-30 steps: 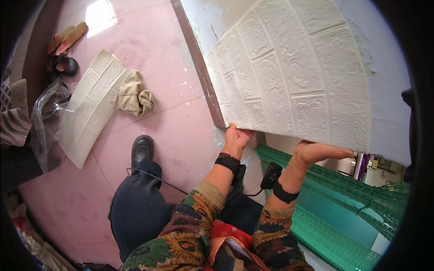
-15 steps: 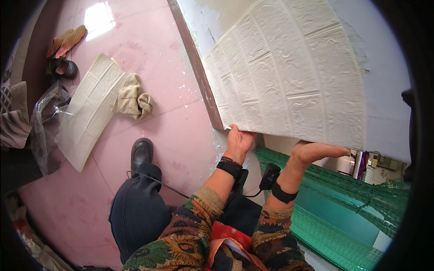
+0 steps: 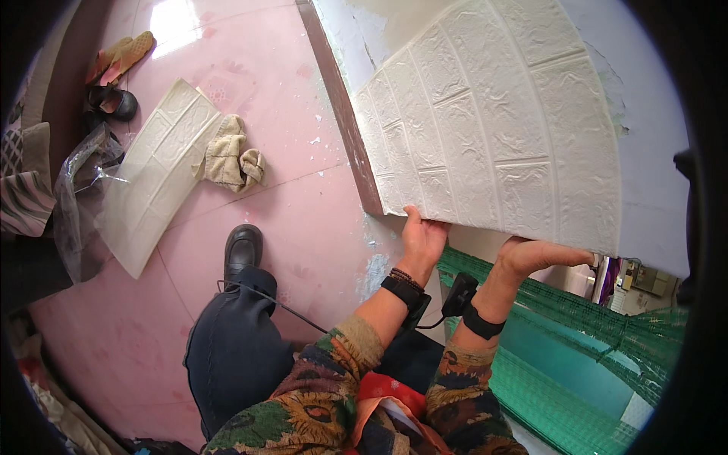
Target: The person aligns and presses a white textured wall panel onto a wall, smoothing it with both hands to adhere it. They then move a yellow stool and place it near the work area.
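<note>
Okay, so I've got this white brick-pattern panel (image 3: 508, 129) upright against the wall (image 3: 658, 182), its lower left corner right beside the brown trim strip (image 3: 341, 114). Both my hands are at the lower edge. The left hand (image 3: 425, 236) is near that corner, thumb apart from the fingers and tip right at the edge; can't tell if it's really pinching or just pressing. The right hand (image 3: 540, 256) is stretched out flat along the edge, fingers pointing toward the other lower corner, not curled round anything.

My guess is it's foam: light, bendy more than stiff, a bit squishy, easy to dent with a fingernail. Doesn't look slippery, since the face is all ridges. I'd hold it by the edges with flat fingers, one near each lower corner, and go easy on the corners because they'd probably crease or tear first.

Stuff I can't make out: the back of the panel, so no clue whether it's stuck on. Its top runs out of view, and some of my left fingertips are hidden. On the pink floor (image 3: 220, 356), a similar panel (image 3: 171, 125) is partly covered by a clear plastic bag (image 3: 80, 199), with a crumpled beige towel (image 3: 230, 155) against its side.
</note>
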The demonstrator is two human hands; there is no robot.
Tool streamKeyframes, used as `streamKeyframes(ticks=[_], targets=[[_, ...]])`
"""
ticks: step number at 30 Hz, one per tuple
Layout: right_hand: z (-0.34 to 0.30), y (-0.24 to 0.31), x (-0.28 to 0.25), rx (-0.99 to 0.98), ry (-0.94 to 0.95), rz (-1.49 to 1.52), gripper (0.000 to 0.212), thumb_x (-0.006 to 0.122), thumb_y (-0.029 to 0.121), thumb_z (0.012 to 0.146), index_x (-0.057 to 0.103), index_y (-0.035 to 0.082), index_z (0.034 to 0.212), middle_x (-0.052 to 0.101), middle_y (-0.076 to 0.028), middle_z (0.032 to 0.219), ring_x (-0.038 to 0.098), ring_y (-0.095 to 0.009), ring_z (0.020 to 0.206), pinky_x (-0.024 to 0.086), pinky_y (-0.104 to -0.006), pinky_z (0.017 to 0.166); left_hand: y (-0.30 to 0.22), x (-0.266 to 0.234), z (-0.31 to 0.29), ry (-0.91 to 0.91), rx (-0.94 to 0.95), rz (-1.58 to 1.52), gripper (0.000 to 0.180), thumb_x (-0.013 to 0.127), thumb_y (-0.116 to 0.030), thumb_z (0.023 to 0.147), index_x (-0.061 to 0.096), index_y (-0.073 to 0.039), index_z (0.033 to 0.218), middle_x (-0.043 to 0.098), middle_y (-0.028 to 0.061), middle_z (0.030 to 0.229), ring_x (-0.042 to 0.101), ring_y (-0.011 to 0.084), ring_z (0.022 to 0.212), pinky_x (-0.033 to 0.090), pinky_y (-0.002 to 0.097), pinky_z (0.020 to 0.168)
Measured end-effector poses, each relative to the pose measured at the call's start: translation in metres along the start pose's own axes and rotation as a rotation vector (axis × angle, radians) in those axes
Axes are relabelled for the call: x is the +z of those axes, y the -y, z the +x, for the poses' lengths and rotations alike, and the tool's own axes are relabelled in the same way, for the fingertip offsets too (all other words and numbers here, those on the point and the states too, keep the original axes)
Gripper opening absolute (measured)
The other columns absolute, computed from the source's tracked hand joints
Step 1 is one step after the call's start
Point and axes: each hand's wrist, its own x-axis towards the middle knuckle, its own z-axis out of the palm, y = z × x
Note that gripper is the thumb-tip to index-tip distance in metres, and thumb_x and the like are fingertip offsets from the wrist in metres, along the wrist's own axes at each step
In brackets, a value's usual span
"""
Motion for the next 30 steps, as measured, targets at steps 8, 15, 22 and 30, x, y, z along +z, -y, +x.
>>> streamKeyframes(ticks=[8, 15, 22, 30], targets=[[-0.001, 0.005, 0.008, -0.112, -0.013, -0.063, 0.092, 0.018, 0.075, 0.095, 0.006, 0.007, 0.156, 0.011, -0.015, 0.162, 0.016, -0.033, 0.148, 0.016, -0.0455, 0.124, -0.046, -0.05, 0.031, -0.307, 0.091, 0.258, 0.054, 0.05, -0.049, 0.101, 0.048, -0.004, 0.132, 0.056, 0.0144, 0.128, 0.054, 0.033, 0.119, 0.042, 0.0532, 0.106], [0.003, -0.003, 0.001, -0.107, -0.007, -0.034, 0.091, 0.018, 0.074, 0.095, 0.007, 0.006, 0.156, 0.012, -0.015, 0.162, 0.017, -0.033, 0.148, 0.016, -0.0466, 0.123, -0.06, -0.049, 0.039, -0.456, 0.122, 0.379, 0.046, 0.052, -0.046, 0.101, 0.055, -0.003, 0.116, 0.063, 0.0132, 0.113, 0.062, 0.0306, 0.108, 0.051, 0.0515, 0.096], [0.005, -0.007, -0.006, -0.111, -0.025, -0.06, 0.092, 0.019, 0.075, 0.094, 0.009, 0.007, 0.156, 0.014, -0.015, 0.161, 0.019, -0.033, 0.147, 0.018, -0.0468, 0.123, -0.065, -0.051, 0.052, -0.475, 0.167, 0.457, 0.042, 0.049, -0.042, 0.102, 0.056, -0.002, 0.112, 0.064, 0.014, 0.105, 0.065, 0.0295, 0.093, 0.054, 0.0506, 0.086], [0.003, -0.005, -0.002, -0.054, -0.037, -0.029, 0.093, 0.017, 0.075, 0.095, 0.009, 0.005, 0.156, 0.014, -0.015, 0.161, 0.02, -0.033, 0.147, 0.019, -0.0454, 0.123, -0.056, -0.03, 0.047, -0.56, 0.216, 0.4, 0.035, 0.042, -0.037, 0.105, 0.056, -0.005, 0.103, 0.064, 0.0081, 0.084, 0.065, 0.0247, 0.071, 0.057, 0.0471, 0.078]])
